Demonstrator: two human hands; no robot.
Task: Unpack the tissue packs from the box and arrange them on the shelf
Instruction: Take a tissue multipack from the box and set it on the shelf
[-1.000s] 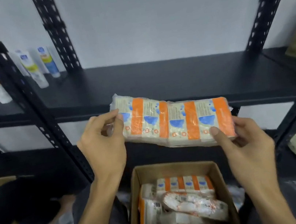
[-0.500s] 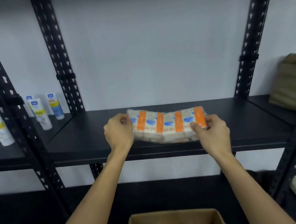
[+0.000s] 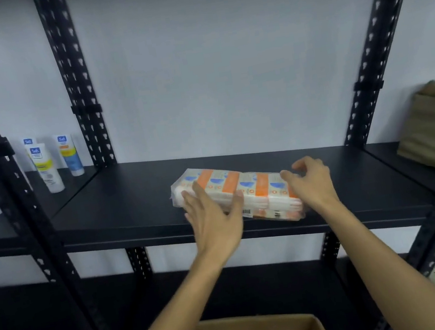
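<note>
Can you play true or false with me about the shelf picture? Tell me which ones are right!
1. The orange-and-white plastic-wrapped tissue pack lies on the black metal shelf. True.
2. The left hand is curled into a tight fist. False: its fingers are spread out straight over the near left part of the pack.
3. The white squeeze tubes with blue and yellow labels stand to the left of the pack. True.
4. The brown cardboard box below is empty. False: more orange-and-white packs show inside it.
5. The right hand is at the pack's right end. True.
6. The folded olive-green cloth lies on top of the pack. False: it sits apart, far right.
</note>
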